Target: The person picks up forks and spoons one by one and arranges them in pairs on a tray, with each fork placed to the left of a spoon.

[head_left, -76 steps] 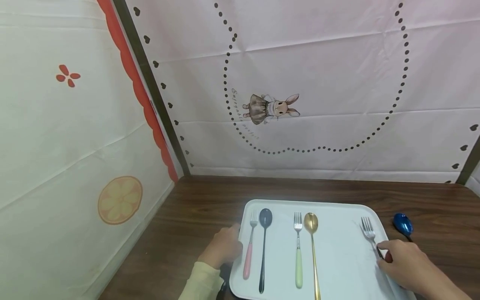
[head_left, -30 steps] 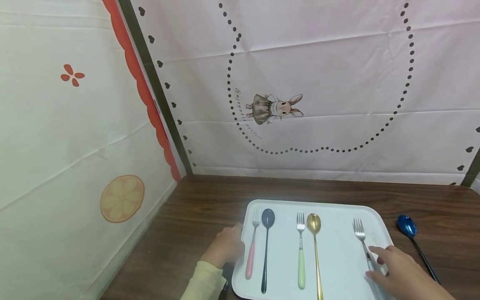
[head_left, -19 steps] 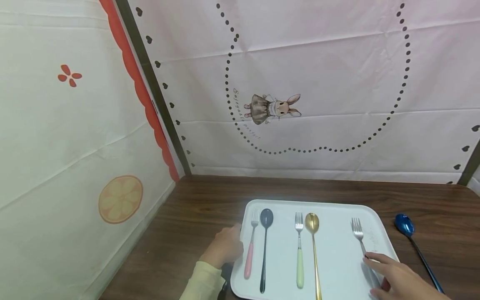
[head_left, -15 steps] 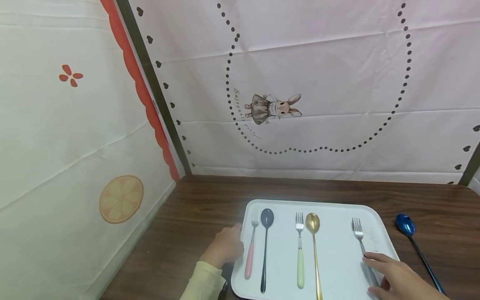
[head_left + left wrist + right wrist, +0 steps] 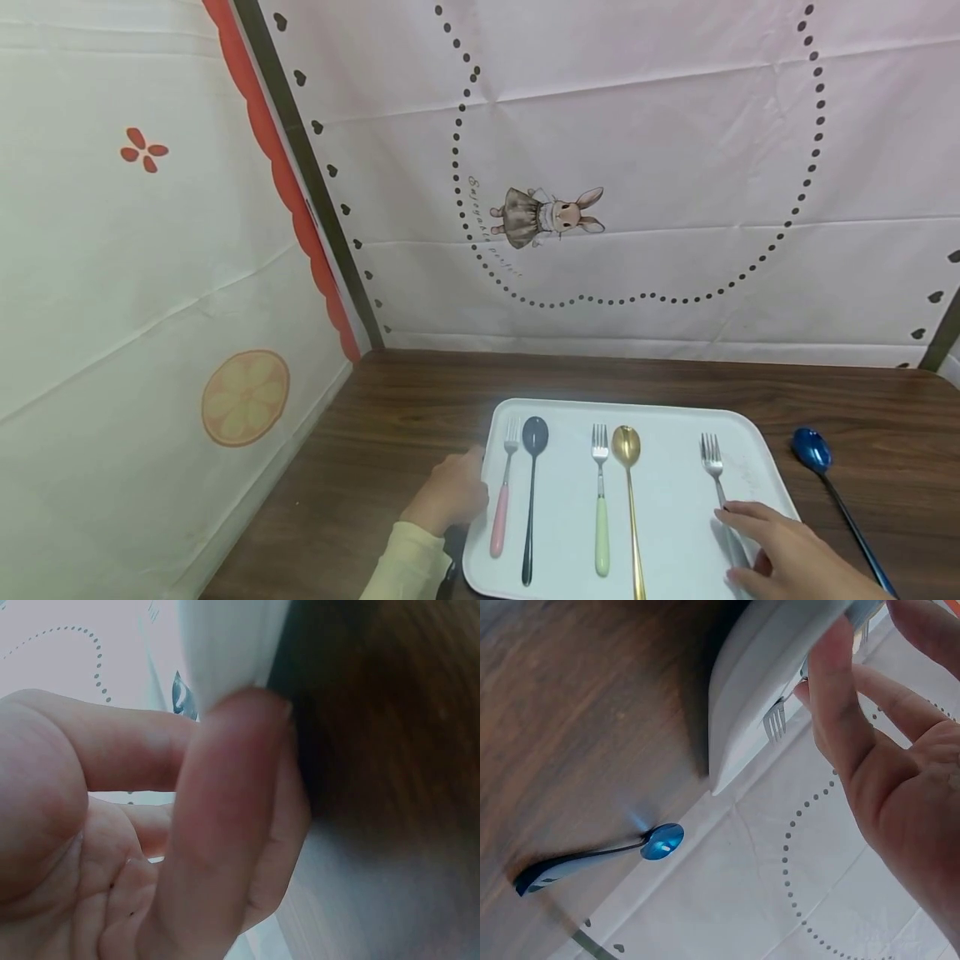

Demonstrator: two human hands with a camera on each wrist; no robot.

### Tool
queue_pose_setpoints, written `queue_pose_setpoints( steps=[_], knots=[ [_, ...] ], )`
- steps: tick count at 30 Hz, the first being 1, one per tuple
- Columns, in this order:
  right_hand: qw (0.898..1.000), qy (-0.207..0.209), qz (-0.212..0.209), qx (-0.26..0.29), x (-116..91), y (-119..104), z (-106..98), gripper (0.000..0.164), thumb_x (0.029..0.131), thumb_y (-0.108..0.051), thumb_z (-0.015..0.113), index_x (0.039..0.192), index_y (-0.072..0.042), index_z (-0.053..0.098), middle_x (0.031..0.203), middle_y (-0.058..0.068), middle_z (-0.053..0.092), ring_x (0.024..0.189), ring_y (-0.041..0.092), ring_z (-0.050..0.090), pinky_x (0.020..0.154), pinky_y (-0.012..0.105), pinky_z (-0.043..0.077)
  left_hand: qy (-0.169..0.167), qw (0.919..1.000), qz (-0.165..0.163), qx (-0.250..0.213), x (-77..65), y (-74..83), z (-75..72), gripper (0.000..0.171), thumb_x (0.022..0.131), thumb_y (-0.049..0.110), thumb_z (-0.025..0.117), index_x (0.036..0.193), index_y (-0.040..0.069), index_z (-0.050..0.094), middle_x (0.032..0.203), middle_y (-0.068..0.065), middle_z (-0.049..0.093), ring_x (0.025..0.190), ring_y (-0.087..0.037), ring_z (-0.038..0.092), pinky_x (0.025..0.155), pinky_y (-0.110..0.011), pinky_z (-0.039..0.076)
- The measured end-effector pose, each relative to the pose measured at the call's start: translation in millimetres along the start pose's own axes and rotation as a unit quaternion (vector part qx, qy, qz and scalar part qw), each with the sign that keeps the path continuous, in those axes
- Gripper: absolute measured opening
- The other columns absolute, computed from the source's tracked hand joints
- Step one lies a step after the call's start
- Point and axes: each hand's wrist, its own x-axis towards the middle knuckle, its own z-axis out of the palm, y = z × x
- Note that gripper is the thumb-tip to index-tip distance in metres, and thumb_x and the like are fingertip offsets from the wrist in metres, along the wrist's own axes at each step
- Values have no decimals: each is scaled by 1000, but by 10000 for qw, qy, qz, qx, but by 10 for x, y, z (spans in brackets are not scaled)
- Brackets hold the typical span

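Note:
A white rectangular tray (image 5: 670, 492) lies on the wooden table. My left hand (image 5: 447, 493) holds its left rim, which sits between thumb and finger in the left wrist view. Over the tray's right side, my right hand (image 5: 783, 550) has thumb and fingers around the handle of a fork (image 5: 712, 456), tines pointing away. The right wrist view shows the fork's tines (image 5: 775, 723) just beyond the fingers; much of its handle is hidden. Just outside the tray's right edge lies a blue spoon with a dark handle (image 5: 812, 450).
On the tray lie a pink-handled fork (image 5: 499, 517), a dark spoon (image 5: 535, 437), a green-handled fork (image 5: 602, 533) and a gold spoon (image 5: 627, 447), roughly side by side. A white printed cloth (image 5: 675, 167) hangs behind the table, another (image 5: 112, 292) at the left.
My right hand has shifted left with the fork, from beside the tray's right rim further onto the tray. The fork has turned straighter. My left hand stays at the left rim.

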Motion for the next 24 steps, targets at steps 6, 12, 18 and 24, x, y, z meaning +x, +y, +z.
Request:
queue_pose_setpoints(
  steps=[6, 12, 18, 24],
  knots=[
    [9957, 212, 787, -429, 5, -64, -67, 63, 70, -32, 76, 123, -4, 56, 122, 19, 52, 68, 9, 50, 59, 28, 50, 26, 10000, -19, 15, -10, 0, 2, 41, 77, 2, 50, 118, -5, 46, 72, -8, 51, 53, -19, 49, 43, -32, 46],
    [9948, 330, 778, -578, 14, -39, -123, 63, 71, -37, 75, 121, -4, 56, 115, 18, 56, 74, 14, 56, 63, 39, 54, 31, 9999, -116, 52, -11, 4, -12, 41, 78, 1, 50, 118, -4, 47, 71, -9, 50, 52, -20, 49, 42, -33, 46],
    [9935, 600, 527, -814, -30, 43, -167, 60, 72, -36, 75, 119, -3, 57, 110, 19, 58, 75, 15, 58, 62, 41, 55, 26, 9999, -111, 23, -9, 4, -12, 41, 77, 2, 51, 118, -4, 47, 74, -9, 51, 56, -20, 50, 45, -33, 47],
    [9891, 693, 750, -1064, -82, 82, -175, 62, 73, -40, 73, 117, 1, 58, 103, 17, 59, 73, 19, 58, 62, 44, 55, 43, 9999, -106, 24, -35, 16, -7, 41, 77, 1, 51, 117, -5, 47, 76, -9, 52, 56, -20, 50, 47, -34, 47]
  ],
)
